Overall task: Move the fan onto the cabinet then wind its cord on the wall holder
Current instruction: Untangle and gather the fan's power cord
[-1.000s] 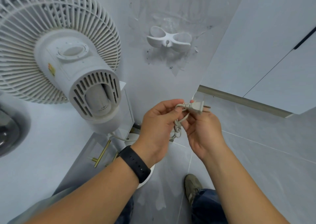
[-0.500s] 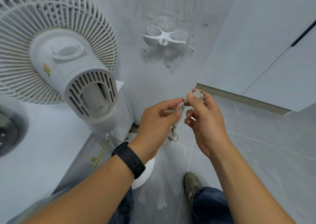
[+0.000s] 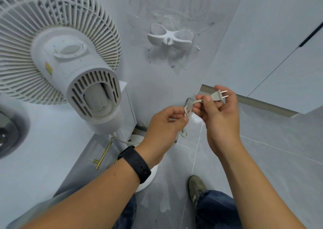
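A white fan (image 3: 57, 59) stands on the pale cabinet top (image 3: 52, 150) at the left, its motor housing turned toward me. Its grey cord (image 3: 187, 107) runs in a loose loop between my hands. My right hand (image 3: 222, 113) pinches the cord just behind the two-pin plug (image 3: 218, 95), pins pointing right. My left hand (image 3: 164, 125) pinches the looped cord lower down, and a kinked bit of cord hangs below it. The white double-loop wall holder (image 3: 169, 37) is fixed on the wall above both hands, with nothing on it.
A brass handle (image 3: 103, 156) sits on the cabinet front below the fan. Part of a dark round sink (image 3: 8, 132) shows at the far left. A grey cupboard with a black handle (image 3: 311, 34) stands at the right. My shoe (image 3: 196, 186) is on the tiled floor.
My right hand turned and shifted right, so the plug and its pins show again after being covered. The cord loop between my hands has opened out. The fan has not moved.
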### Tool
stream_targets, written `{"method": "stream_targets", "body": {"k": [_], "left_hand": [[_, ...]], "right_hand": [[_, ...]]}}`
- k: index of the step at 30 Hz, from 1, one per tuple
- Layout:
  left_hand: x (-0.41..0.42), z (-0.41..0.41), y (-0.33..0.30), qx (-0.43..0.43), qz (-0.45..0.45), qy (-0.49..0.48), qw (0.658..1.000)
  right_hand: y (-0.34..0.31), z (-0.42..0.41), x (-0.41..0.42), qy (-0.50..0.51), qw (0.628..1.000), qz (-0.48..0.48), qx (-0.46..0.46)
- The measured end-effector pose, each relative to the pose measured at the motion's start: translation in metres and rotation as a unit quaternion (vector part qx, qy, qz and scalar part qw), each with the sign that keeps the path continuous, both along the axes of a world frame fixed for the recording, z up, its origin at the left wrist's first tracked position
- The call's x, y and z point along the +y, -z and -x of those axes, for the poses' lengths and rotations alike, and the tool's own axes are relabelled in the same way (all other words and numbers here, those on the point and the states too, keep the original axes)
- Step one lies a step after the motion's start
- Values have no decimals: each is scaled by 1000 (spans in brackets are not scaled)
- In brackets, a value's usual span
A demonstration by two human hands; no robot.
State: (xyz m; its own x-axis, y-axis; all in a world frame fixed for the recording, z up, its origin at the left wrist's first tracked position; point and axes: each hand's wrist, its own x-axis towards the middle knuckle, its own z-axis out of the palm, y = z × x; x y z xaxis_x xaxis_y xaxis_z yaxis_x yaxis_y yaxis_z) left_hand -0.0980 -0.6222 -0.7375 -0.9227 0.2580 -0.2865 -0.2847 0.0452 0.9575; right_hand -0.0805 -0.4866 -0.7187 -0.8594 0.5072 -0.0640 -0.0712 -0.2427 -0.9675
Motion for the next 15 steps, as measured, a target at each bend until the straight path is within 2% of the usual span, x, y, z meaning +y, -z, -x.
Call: {"method": "stream_targets", "body": {"k": [5, 11, 15], "left_hand": [[0, 1, -6, -17, -50, -36, 998], [-4, 3, -8, 55, -32, -29, 998], [-6, 0, -12, 115, -20, 26, 993]], "right_hand": [[-1, -2, 2, -2, 993, -115, -3], [2, -4, 7, -32, 981, -190, -10], [6, -6, 4, -68, 975, -208, -30]]}}
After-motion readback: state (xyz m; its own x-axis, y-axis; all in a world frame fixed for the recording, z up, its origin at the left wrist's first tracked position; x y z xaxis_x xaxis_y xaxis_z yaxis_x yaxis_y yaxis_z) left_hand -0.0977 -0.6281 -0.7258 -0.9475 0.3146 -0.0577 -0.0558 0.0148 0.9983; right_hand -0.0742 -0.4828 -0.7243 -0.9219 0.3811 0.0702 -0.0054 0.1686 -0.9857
